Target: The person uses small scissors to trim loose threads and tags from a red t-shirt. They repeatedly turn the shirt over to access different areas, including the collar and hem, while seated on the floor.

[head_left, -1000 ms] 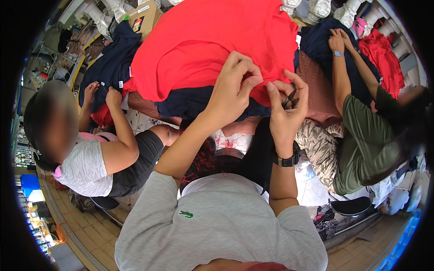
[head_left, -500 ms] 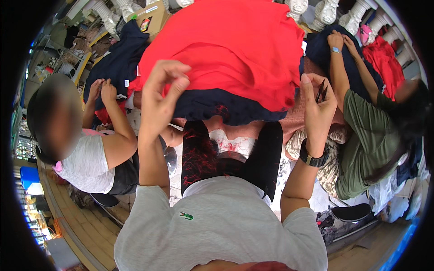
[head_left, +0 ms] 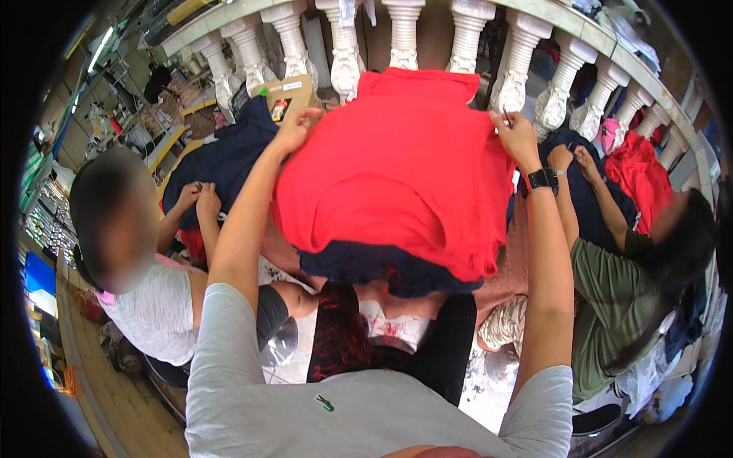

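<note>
A red shirt (head_left: 389, 168) lies spread on a pile in front of me, with dark navy cloth (head_left: 366, 267) under its near edge. My left hand (head_left: 296, 131) is at the shirt's far left edge, its fingers closed on the fabric. At the far right edge, my right hand (head_left: 519, 141) has small dark thread snips (head_left: 508, 117) in its fingers, and its fingertips touch the shirt there. Both arms are stretched forward. Red thread scraps (head_left: 343, 336) cling to my dark trousers.
White balusters (head_left: 405, 34) line the far side, with a cardboard box (head_left: 298, 95) before them. On my left, a person in grey (head_left: 153, 305) handles navy cloth (head_left: 217, 164). Another in green (head_left: 618, 298) works on navy cloth (head_left: 611, 214) at right, beside red cloth (head_left: 641, 172).
Both my hands have moved forward, from above the near part of the shirt to its far edges. My left hand was open and has closed on the fabric. The view has tilted up.
</note>
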